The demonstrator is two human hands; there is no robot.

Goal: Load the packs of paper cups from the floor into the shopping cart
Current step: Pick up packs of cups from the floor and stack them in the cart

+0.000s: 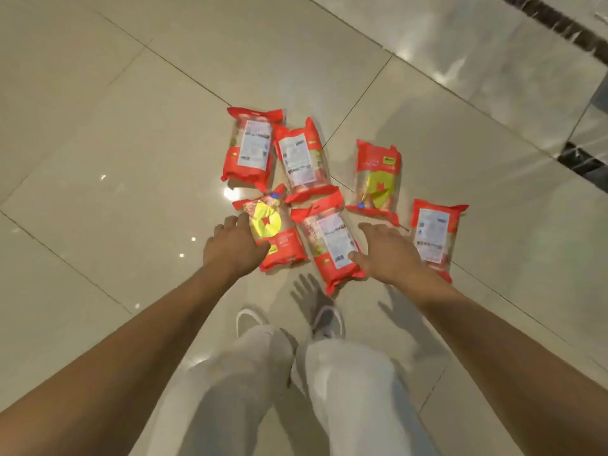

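Near-left pack (pixel 279 238): flat on the floor, yellow round emblem up, red at both ends, left edge under the left grip.
Near-centre pack (pixel 332 241): white label up, just beside the near-left pack, far end touching the back-centre pack.
Far-left pack (pixel 250 144), back-centre pack (pixel 301 159): label side up, side by side and touching, behind the two near ones.
Back-right pack (pixel 378 177): yellow-green emblem up, a little apart from the cluster.
Far-right pack (pixel 432 235): label up, near corner hidden behind the right wrist.
Left grip (pixel 235 248): palm down, fingers loosely bent, thumb across the near-left pack's lower corner; closed round nothing, contact unclear.
Right grip (pixel 388 255): spread wide, palm down, between near-centre and far-right packs, thumb tip at the near-centre pack's edge; holding nothing.
Floor (pixel 131 143): glossy pale tiles, dark marbled strip (pixel 559 31) at far right.
Below the arms: light trousers (pixel 345 373), pale shoes (pixel 325 319) just short of the packs.
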